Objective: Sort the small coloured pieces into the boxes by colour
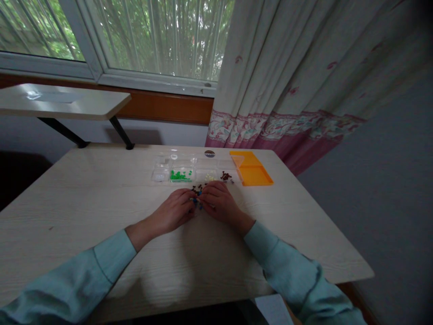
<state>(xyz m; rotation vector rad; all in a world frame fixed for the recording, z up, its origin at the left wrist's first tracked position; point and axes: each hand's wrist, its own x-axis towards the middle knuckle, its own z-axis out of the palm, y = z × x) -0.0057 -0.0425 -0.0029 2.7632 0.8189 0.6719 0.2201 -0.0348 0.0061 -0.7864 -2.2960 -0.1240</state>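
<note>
My left hand (176, 208) and my right hand (219, 201) meet over the table, their fingertips bent together above a small cluster of tiny blue, black and yellowish pieces (199, 191). Both hands are closed in a pinch; what lies between the fingers is too small and partly hidden to name. Just beyond them lies a clear plastic compartment box (163, 161). Small green pieces (181, 175) fill one near compartment, with pale yellow pieces (210, 178) farther right. Dark brown pieces (226, 176) lie at its right end, just past my right hand.
An orange tray-like lid (252, 169) lies right of the clear box. A small round dark item (209, 154) is behind the box. At the far left, a raised shelf (64, 101) stands on black legs. A window and a long curtain (270, 81) border the table's back.
</note>
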